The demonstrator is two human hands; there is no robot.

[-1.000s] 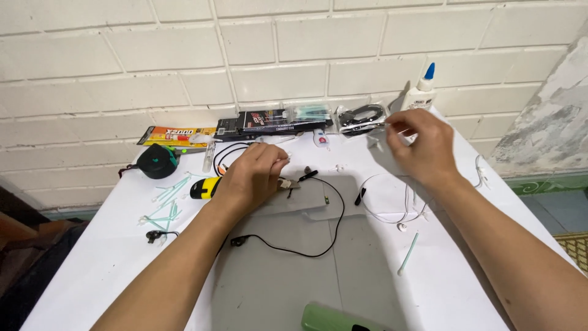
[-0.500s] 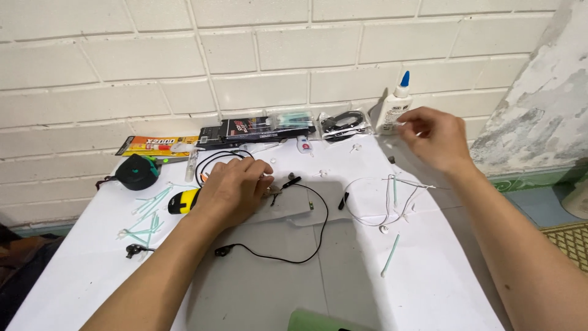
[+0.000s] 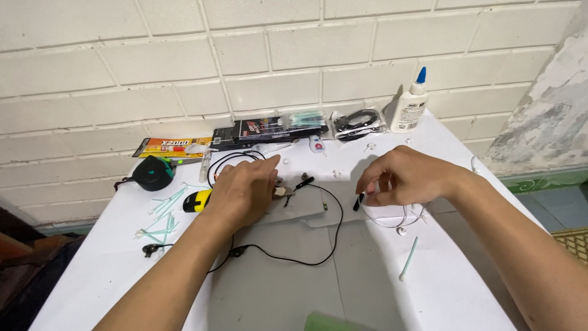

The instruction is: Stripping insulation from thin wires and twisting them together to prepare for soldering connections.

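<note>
Black thin cable [image 3: 331, 227] curls under left hand [image 3: 245, 190]; right hand [image 3: 407, 178] pinches white wire [image 3: 392, 222].

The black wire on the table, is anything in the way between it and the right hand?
Nothing visible is in the way. The right hand hangs just above the black wire, its fingers close to the wire's small black plug end. Only a thin white cable lies under the hand. The left hand rests further along the wire.

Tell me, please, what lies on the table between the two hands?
In the head view, a black cable loops between the left hand and right hand.
</note>
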